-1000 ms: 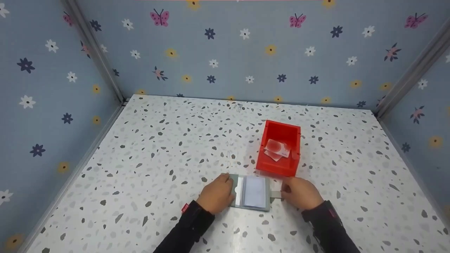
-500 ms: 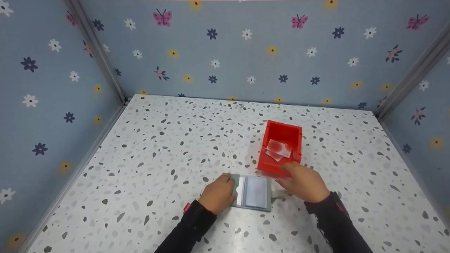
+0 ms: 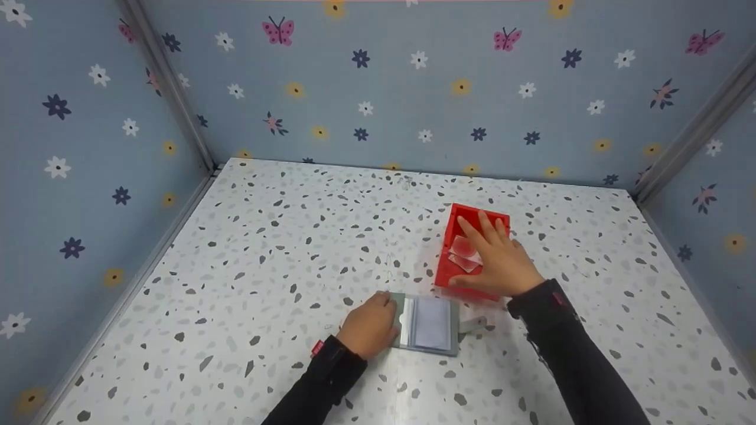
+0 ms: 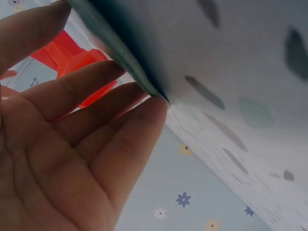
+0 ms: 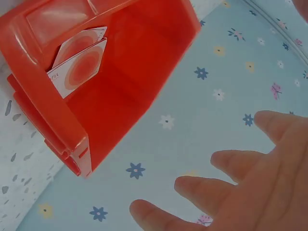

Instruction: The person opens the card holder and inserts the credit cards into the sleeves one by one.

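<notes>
A grey-green card holder lies open on the table with clear sleeves and a strap sticking out to the right. My left hand rests on its left side; the left wrist view shows nearly straight fingers touching the edge of the cover. My right hand is spread over a red bin, holding nothing. Inside the bin lie cards with red circular prints. From the right wrist, the fingers are apart from the bin wall, and two cards lean together in it.
The white speckled table runs back to a blue wall with flowers and butterflies. Metal corner posts stand where the walls meet, with side walls at left and right.
My right hand has let go of the strap, moved up and away from the holder, and spread its fingers over the bin. My left hand has stayed on the card holder.
</notes>
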`<control>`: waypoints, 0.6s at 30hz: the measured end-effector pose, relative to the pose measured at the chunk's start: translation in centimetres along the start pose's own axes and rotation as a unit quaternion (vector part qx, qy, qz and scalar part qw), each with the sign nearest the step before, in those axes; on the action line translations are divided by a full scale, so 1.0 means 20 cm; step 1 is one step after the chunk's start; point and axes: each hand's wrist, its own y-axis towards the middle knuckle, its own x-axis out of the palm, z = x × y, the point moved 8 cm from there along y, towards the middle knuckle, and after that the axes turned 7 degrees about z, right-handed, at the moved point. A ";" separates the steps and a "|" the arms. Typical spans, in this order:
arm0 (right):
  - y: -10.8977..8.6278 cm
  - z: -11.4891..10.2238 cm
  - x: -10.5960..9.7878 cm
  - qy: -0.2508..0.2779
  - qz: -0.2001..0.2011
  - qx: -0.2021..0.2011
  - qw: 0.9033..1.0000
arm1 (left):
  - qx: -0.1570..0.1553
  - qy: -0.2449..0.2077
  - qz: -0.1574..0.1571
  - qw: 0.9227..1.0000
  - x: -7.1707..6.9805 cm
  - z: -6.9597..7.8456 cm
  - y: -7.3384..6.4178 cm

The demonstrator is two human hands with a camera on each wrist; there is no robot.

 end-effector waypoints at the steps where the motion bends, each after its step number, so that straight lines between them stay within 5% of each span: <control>1: 0.02 0.01 0.00 -0.004 -0.009 0.004 1.000 | -0.001 -0.001 0.000 1.000 0.00 0.00 0.00; 10: 0.17 0.08 0.07 -0.004 -0.071 0.061 0.996 | -0.007 0.000 -0.007 1.000 0.01 -0.01 0.00; 18: 0.23 0.12 0.13 -0.063 -0.116 0.095 0.987 | -0.003 0.007 -0.003 1.000 0.00 -0.01 0.00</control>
